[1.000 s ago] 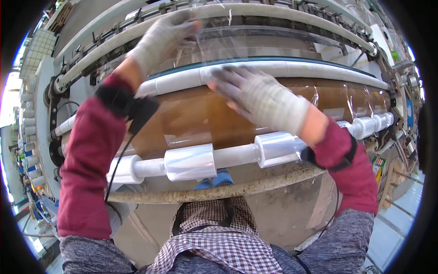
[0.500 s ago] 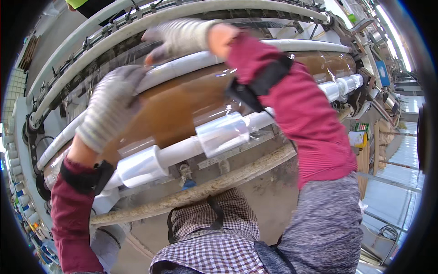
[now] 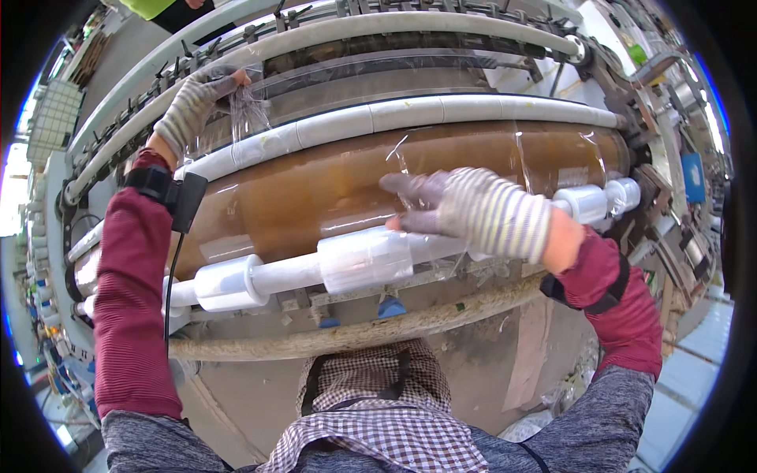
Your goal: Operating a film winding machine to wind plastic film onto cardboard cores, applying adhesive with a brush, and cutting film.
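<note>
My left hand (image 3: 197, 104), in a striped knit glove, is up at the machine's far left. Its fingers pinch a bunched strip of clear plastic film (image 3: 250, 114), which hangs down toward the white roller (image 3: 331, 128). My right hand (image 3: 473, 206), gloved alike, hovers at or just over the wide brown roller (image 3: 307, 189); contact is unclear. Its thumb and fingers are apart, with nothing seen between them. Below its fingertips, a wound roll of clear film (image 3: 364, 260) sits on the pale front shaft (image 3: 288, 270). Another film roll (image 3: 229, 282) is farther left on that shaft.
Smaller film rolls (image 3: 582, 203) are on the shaft's right end. A long rail (image 3: 394, 28) with a row of clamps runs behind. A worn, rough bar (image 3: 371, 335) crosses in front of my apron. At the far upper left stands another person (image 3: 158, 9).
My hands have parted. The left has moved up and now grips bunched film. The right has come down and right from the far rollers to above the brown roller.
</note>
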`<state>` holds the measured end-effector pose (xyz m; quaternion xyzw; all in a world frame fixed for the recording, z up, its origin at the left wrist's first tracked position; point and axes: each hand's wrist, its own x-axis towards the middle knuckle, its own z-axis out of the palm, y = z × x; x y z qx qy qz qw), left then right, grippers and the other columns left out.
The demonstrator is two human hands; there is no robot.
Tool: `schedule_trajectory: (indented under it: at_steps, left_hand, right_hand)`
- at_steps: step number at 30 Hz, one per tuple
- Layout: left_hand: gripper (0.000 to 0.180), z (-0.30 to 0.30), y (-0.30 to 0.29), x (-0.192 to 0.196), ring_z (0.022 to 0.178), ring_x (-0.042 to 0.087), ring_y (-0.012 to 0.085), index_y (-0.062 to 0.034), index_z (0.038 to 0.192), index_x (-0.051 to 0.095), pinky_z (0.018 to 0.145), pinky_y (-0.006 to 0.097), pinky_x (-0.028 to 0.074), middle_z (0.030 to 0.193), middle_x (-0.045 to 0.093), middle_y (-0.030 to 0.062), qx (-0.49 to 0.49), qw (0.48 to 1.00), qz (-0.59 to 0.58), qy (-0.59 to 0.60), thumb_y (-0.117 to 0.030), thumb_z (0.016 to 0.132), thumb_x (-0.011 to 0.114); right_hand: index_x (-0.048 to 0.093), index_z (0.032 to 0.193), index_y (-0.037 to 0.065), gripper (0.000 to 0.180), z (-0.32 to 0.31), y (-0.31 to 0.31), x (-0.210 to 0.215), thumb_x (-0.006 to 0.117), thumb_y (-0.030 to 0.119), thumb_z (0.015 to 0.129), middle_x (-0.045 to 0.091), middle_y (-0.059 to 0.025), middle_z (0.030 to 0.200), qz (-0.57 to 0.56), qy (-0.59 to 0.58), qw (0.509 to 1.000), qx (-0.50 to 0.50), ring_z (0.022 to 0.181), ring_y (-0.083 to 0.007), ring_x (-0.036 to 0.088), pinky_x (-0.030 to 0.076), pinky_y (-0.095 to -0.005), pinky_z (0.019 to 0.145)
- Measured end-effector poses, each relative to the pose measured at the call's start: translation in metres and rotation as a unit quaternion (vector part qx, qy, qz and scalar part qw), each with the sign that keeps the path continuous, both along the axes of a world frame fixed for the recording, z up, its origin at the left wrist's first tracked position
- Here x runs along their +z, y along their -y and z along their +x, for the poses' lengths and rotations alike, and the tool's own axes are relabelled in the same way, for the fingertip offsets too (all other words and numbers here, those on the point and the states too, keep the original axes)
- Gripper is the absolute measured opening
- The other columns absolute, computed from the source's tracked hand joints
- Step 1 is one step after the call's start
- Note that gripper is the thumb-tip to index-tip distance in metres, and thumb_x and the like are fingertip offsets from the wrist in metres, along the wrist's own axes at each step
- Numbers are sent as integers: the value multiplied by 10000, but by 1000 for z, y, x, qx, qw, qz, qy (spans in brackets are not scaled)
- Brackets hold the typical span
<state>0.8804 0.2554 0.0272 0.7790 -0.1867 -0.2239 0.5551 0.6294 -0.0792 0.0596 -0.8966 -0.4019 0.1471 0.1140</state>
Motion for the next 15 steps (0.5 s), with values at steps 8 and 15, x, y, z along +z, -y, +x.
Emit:
schedule_trajectory:
  at_steps: [8, 15]
  left_hand:
    - [498, 38, 2, -2, 791, 595, 118, -111, 1252, 549, 706, 251, 488, 1018, 638, 3, 224, 963, 124, -87, -293, 822, 721]
    - [589, -66, -2, 30, 1196, 503, 284, -68, 1321, 452, 1007, 367, 403, 1285, 529, 144, -180, 818, 319, 443, -22, 764, 638]
  right_hand:
    - [625, 1024, 43, 203, 231, 84, -22, 616, 180, 875, 664, -106, 903, 235, -214, 821, -474, 815, -204, 644, 525, -357, 754]
    - [584, 1086, 82, 243, 147, 84, -4, 604, 144, 852, 632, -122, 1019, 179, 260, 923, -221, 915, -304, 615, 496, -378, 815]
